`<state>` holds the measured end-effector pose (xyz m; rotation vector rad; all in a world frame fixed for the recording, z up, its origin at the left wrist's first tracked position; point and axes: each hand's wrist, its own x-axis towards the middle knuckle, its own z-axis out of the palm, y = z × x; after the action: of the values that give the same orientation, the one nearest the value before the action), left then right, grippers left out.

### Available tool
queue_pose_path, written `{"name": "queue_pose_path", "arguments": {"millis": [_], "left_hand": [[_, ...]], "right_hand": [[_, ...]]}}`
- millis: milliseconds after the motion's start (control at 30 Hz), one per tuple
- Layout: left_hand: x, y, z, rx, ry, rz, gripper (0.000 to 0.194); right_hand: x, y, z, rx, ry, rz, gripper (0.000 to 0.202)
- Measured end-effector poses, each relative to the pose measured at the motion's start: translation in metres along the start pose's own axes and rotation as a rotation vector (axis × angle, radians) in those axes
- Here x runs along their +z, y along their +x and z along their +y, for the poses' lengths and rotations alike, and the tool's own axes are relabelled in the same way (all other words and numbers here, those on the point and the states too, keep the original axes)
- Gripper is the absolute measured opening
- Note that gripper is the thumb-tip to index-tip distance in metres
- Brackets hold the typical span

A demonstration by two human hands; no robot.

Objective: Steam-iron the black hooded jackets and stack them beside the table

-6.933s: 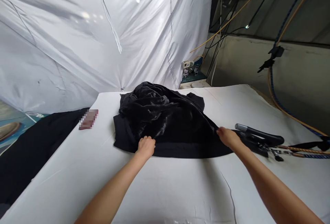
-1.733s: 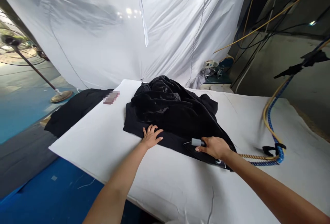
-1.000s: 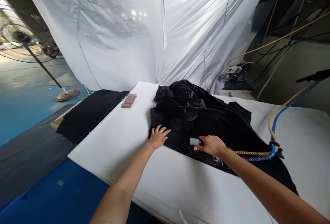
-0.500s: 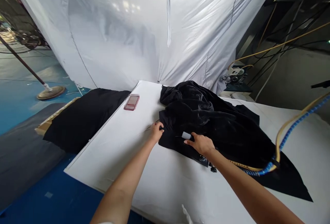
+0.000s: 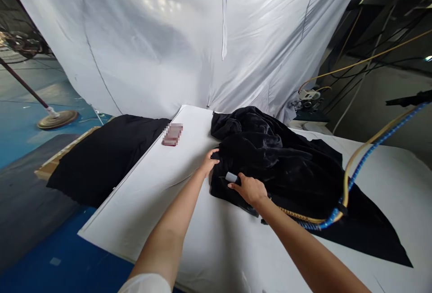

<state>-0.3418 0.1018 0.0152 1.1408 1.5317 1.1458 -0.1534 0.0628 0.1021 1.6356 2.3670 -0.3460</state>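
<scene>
A black, slightly shiny cloth (image 5: 286, 167) lies bunched and creased on the white table (image 5: 141, 194). At its left edge, my left hand (image 5: 209, 162) has fingers and thumb closed around a bit of the fabric; the fingertips are partly lost against the black. My right hand (image 5: 251, 189) is wrapped round a hand tool with a grey cylindrical nose (image 5: 231, 177) and a thin needle-like tip. That tip points left, over the cloth near my left hand. The tool's body is mostly hidden by my palm and the dark fabric.
A yellow hose and a blue hose (image 5: 366, 164) loop over the cloth and pass behind my right forearm. A blurred reddish rectangular object (image 5: 173, 134) lies left on the table. Beside the table is a black cloth stack (image 5: 111, 158). White sheeting (image 5: 151, 59) hangs behind.
My left hand has moved slightly up along the cloth's left edge. My right hand and the tool have shifted left towards it, and the hoses have moved left too.
</scene>
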Motion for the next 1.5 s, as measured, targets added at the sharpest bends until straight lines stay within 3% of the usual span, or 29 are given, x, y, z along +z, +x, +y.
{"name": "queue_pose_path", "arguments": {"millis": [100,233,367,500,633,767,933,1033,1200,1300,1500], "left_hand": [[0.001,0.017,0.003,0.031,-0.099,-0.011,0.076],[-0.003,0.025,-0.004,0.197,-0.128,-0.019,0.071],[-0.016,0.027,-0.01,0.077,-0.169,0.001,0.052],[-0.034,0.027,-0.008,0.0,-0.146,0.203,0.036],[-0.048,0.011,0.0,0.08,-0.145,0.351,0.033],[-0.055,-0.02,0.004,0.181,-0.114,0.432,0.031],[-0.058,-0.046,-0.001,0.174,-0.062,0.581,0.029],[-0.059,-0.049,-0.001,0.174,-0.06,0.631,0.028],[-0.061,-0.052,0.005,0.151,-0.023,0.641,0.029],[-0.057,-0.059,0.003,0.042,0.095,0.61,0.03],[-0.033,-0.08,-0.001,-0.334,0.486,0.311,0.018]], "right_hand": [[0.003,-0.001,-0.012,0.064,0.059,0.013,0.055],[0.004,0.003,-0.021,0.175,0.111,0.016,0.052],[-0.002,0.019,-0.027,0.244,0.144,0.016,0.054],[-0.01,0.044,-0.039,0.233,0.159,0.015,0.058],[-0.017,0.064,-0.05,0.222,0.178,-0.014,0.059],[-0.019,0.065,-0.048,0.157,0.167,-0.067,0.06],[-0.018,0.06,-0.041,-0.061,0.076,-0.134,0.062],[-0.016,0.058,-0.044,-0.076,0.058,-0.145,0.062],[-0.013,0.056,-0.047,0.115,0.113,-0.085,0.06],[-0.011,0.053,-0.041,0.192,0.154,-0.078,0.061],[-0.014,0.044,-0.019,0.273,0.155,-0.086,0.062]]}}
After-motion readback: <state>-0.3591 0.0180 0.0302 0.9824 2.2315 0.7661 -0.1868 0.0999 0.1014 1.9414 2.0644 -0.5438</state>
